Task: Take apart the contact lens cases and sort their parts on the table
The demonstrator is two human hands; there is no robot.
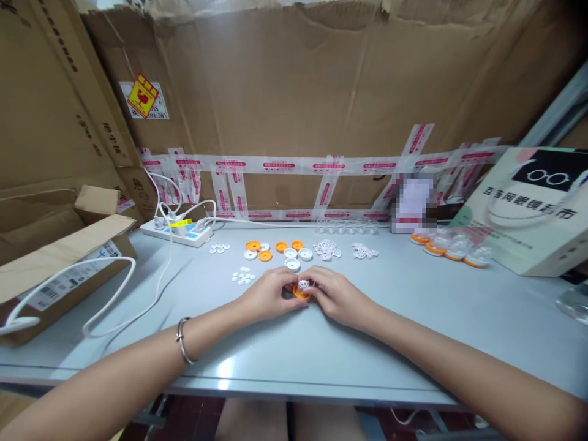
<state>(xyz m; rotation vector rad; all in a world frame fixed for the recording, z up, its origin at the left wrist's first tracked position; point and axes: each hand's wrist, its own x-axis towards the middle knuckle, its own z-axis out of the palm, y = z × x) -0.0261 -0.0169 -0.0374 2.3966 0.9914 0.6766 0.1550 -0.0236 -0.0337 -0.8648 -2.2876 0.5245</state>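
Orange disc (300, 293), capped by what looks like a small white piece, is pinched between your left hand (271, 298) and right hand (339, 298) mid-table (427, 318), loose orange and white discs (275, 250) just beyond, power strip (177, 232) well left.

On the table (413, 343), the left hand (269, 297) and right hand (337, 298) meet around a disc (302, 289). Just behind them lie loose caps (275, 250). A power strip (177, 233) sits back left, a box (59, 263) far left, a bag (528, 214) far right.
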